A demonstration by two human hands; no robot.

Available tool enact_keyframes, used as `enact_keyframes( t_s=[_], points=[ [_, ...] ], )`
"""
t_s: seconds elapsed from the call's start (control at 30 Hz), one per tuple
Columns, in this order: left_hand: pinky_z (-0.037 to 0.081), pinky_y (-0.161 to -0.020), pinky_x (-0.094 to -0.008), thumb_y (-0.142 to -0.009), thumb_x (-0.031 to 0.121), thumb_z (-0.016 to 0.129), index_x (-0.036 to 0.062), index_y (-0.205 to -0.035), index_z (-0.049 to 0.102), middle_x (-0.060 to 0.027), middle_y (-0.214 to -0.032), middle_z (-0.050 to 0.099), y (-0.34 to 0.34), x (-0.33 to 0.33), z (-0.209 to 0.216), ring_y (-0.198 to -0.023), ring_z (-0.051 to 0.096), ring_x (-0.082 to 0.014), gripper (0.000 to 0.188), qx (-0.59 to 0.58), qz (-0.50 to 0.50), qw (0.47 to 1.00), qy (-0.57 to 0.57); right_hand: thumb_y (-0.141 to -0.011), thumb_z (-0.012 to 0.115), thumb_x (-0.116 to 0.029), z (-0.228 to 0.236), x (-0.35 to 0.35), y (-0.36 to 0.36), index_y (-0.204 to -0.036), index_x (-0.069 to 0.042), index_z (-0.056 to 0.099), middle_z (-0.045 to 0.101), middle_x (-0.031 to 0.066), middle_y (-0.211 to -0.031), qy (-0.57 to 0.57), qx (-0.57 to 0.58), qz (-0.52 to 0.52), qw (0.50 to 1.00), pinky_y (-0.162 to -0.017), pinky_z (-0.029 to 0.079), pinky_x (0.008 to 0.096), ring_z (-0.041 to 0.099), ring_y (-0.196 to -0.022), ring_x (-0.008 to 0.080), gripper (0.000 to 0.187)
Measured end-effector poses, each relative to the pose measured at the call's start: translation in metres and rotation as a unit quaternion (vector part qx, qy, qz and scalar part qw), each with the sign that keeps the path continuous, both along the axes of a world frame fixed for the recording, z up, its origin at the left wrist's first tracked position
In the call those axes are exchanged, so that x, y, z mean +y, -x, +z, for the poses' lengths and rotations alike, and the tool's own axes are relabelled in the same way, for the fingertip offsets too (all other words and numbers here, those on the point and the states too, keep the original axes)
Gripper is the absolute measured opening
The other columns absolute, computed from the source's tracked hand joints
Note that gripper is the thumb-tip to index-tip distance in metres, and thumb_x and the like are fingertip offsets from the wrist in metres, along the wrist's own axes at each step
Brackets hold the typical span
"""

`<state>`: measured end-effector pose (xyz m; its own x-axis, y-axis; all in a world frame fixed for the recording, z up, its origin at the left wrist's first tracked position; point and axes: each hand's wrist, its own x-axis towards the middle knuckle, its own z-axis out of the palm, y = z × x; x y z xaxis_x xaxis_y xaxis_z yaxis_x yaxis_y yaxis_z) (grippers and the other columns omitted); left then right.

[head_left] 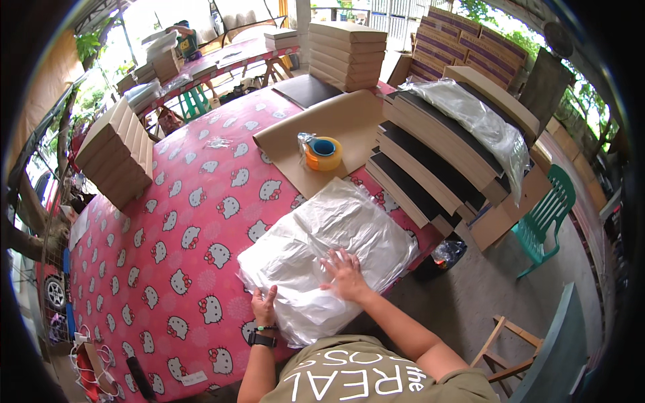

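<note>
A pile of crinkled, whitish plastic sheets or bags (pixel 316 235) lies in front of me at the table's near edge. My right hand (pixel 345 275) rests flat on top of it with the fingers spread. At the pile's left side, my left hand (pixel 264 307) touches the edge, its thumb and a finger stretched apart; its other fingers are partly hidden. Beyond the pile, a tape dispenser with a roll of tape (pixel 324 154) sits on a sheet of brown paper (pixel 285 140).
A pink patterned cover (pixel 208 201) spans the table. Brown-wrapped stacks stand at left (pixel 117 158) and back (pixel 346 57). Right of the pile rise black-topped board stacks (pixel 437 161) under clear plastic (pixel 480 121). A green chair (pixel 547 215) is at right. Far back, another person (pixel 186 41) works.
</note>
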<state>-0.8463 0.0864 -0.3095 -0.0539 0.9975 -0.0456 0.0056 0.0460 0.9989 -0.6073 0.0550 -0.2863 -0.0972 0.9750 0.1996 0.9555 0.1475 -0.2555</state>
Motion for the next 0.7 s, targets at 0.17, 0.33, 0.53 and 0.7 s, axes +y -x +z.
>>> enact_keyframes(
  t_s=[0.17, 0.33, 0.53, 0.7],
  points=[
    [0.041, -0.061, -0.0205, -0.078, 0.019, 0.06, 0.0014, -0.084, 0.059, -0.0004, -0.075, 0.057, 0.011, 0.004, -0.003, -0.065, 0.051, -0.0072, 0.019, -0.18, 0.0, 0.974, 0.134, -0.077, 0.047, -0.052, -0.015, -0.001, 0.011, -0.126, -0.029, 0.039, 0.021, 0.0125, -0.138, -0.016, -0.025, -0.005, 1.0, -0.097, 0.014, 0.0567, 0.014, -0.126, 0.0361, 0.055],
    [0.041, -0.054, -0.024, -0.076, 0.026, 0.062, -0.0003, -0.079, 0.057, -0.0016, -0.07, 0.055, 0.005, -0.002, 0.023, -0.058, 0.049, -0.0094, 0.027, -0.179, -0.028, 0.972, 0.147, -0.064, 0.066, -0.012, -0.016, 0.023, -0.06, -0.086, -0.006, 0.061, 0.06, 0.0117, -0.091, -0.211, 0.187, -0.038, 0.959, -0.083, 0.041, 0.0349, 0.054, -0.091, 0.0265, 0.023],
    [0.042, -0.056, -0.0258, -0.068, 0.029, 0.071, -0.0033, -0.076, 0.057, -0.0044, -0.07, 0.058, 0.002, -0.009, 0.016, -0.06, 0.052, -0.0128, 0.036, 0.031, -0.075, 0.994, 0.066, -0.066, 0.067, -0.017, 0.002, 0.027, -0.15, -0.098, -0.003, 0.057, 0.054, 0.015, -0.101, -0.08, 0.056, -0.352, 0.931, -0.082, 0.041, 0.0401, 0.051, -0.093, 0.0317, 0.036],
    [0.041, -0.053, -0.0227, -0.075, 0.022, 0.065, -0.0016, -0.073, 0.06, -0.0001, -0.067, 0.058, 0.01, -0.007, 0.019, -0.057, 0.05, -0.0069, 0.025, -0.142, -0.066, 0.975, 0.156, -0.067, 0.067, -0.02, -0.005, 0.034, -0.154, -0.083, -0.01, 0.06, 0.059, 0.0074, -0.088, -0.087, 0.069, -0.314, 0.943, -0.076, 0.042, 0.0413, 0.055, -0.087, 0.0271, 0.02]
  ],
)
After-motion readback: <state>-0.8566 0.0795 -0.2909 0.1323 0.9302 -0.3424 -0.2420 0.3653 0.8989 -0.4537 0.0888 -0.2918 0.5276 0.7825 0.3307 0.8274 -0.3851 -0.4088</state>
